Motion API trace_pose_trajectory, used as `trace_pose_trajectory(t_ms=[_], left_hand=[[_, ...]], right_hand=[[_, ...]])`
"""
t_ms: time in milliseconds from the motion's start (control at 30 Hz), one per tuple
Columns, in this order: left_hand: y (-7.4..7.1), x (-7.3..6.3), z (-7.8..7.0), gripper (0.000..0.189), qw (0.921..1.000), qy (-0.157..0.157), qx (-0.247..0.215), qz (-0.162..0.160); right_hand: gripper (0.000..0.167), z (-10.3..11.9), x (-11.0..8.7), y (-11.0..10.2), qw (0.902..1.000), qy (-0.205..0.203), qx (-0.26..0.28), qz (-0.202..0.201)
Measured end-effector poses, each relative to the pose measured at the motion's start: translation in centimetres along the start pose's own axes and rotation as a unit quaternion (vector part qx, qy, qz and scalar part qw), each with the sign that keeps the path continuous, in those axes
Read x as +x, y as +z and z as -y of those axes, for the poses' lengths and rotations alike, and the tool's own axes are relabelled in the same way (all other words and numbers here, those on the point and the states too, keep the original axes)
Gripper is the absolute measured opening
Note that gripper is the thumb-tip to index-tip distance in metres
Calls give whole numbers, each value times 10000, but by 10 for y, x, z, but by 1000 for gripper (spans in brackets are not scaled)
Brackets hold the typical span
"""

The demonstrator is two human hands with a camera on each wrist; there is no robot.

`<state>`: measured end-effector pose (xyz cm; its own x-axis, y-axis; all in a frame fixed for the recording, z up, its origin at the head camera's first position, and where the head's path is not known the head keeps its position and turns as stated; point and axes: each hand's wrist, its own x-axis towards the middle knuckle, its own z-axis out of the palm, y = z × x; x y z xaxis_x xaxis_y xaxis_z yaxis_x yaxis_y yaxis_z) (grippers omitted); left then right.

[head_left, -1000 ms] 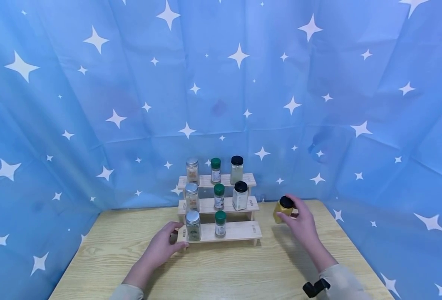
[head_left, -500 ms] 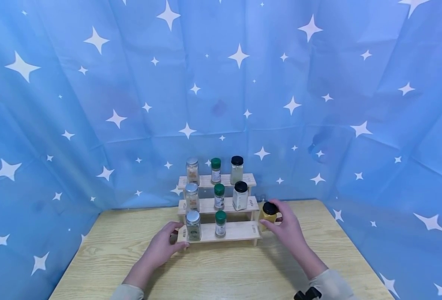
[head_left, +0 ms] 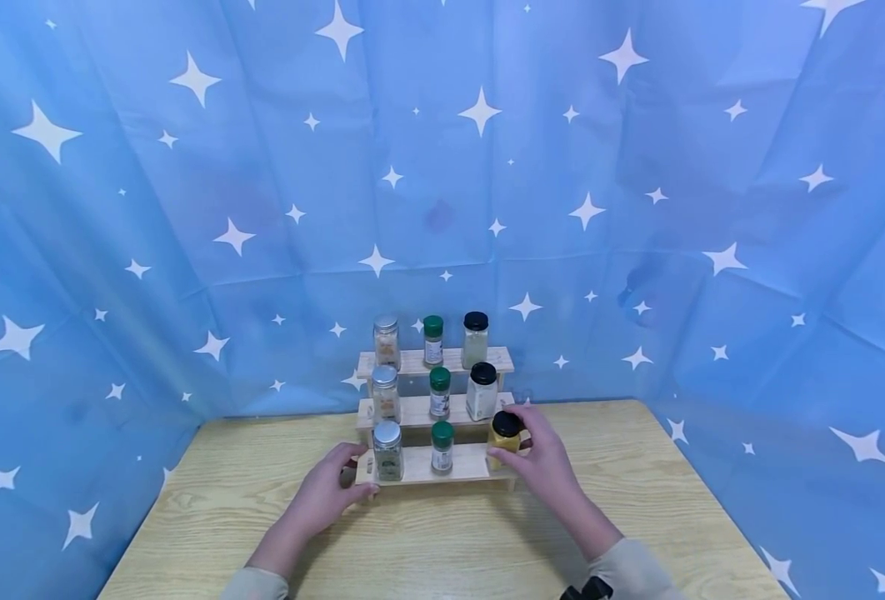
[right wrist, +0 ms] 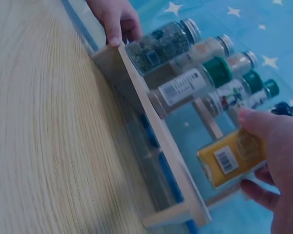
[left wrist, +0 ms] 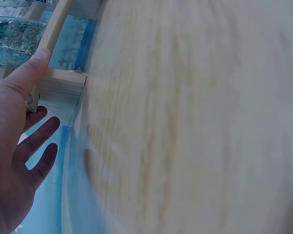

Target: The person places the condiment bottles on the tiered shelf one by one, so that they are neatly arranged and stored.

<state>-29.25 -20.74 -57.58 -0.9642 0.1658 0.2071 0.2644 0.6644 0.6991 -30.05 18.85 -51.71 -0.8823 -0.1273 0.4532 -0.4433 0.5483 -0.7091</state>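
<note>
My right hand [head_left: 549, 468] grips a glass spice jar [head_left: 503, 450] of yellow powder with a black lid, over the right end of the bottom shelf of a three-tier wooden spice rack [head_left: 467, 463]. In the right wrist view this yellow jar [right wrist: 234, 158] is between thumb and fingers, its base close over the shelf. At the rack's left end, my left hand [head_left: 324, 490] pinches the bottom shelf. The left wrist view shows the thumb [left wrist: 31, 70] on the shelf's front edge and the other fingers spread behind. A silver-lidded herb jar [head_left: 387, 452] and a green-capped jar [head_left: 442, 450] share that shelf.
The middle shelf bears a silver-lidded jar [head_left: 386, 396], a green-capped jar [head_left: 439, 395] and a black-lidded white jar [head_left: 482, 393]. Three similar jars stand on the top shelf. Behind the wooden table [head_left: 427, 542] hangs a blue star-patterned curtain [head_left: 442, 217].
My right hand has carried the yellow spice jar leftward from the table's right side to above the bottom shelf's right end. The left hand stays at the rack's left end.
</note>
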Motion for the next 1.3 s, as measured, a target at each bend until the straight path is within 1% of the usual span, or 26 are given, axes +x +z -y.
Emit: trace_pose_trajectory(t_ms=[200, 500, 700, 800, 1067, 1300], left_hand=[[1, 0, 1, 63, 10000, 16, 28, -17], [1, 0, 0, 64, 10000, 44, 13, -22], [1, -1, 1, 65, 10000, 68, 34, -23], [0, 0, 2, 65, 10000, 65, 41, -29], [0, 0, 2, 67, 9999, 83, 49, -54], [0, -1, 1, 66, 10000, 41, -33, -17]], right_hand=[[72, 4, 2, 13, 10000, 39, 69, 38], [71, 6, 3, 25, 10000, -33, 15, -4], [72, 2, 2, 31, 9997, -252, 0, -71], [74, -1, 2, 33, 9993, -355, 51, -94], [75, 1, 3, 34, 9997, -239, 89, -30], [74, 0, 1, 35, 9996, -256, 90, -33]])
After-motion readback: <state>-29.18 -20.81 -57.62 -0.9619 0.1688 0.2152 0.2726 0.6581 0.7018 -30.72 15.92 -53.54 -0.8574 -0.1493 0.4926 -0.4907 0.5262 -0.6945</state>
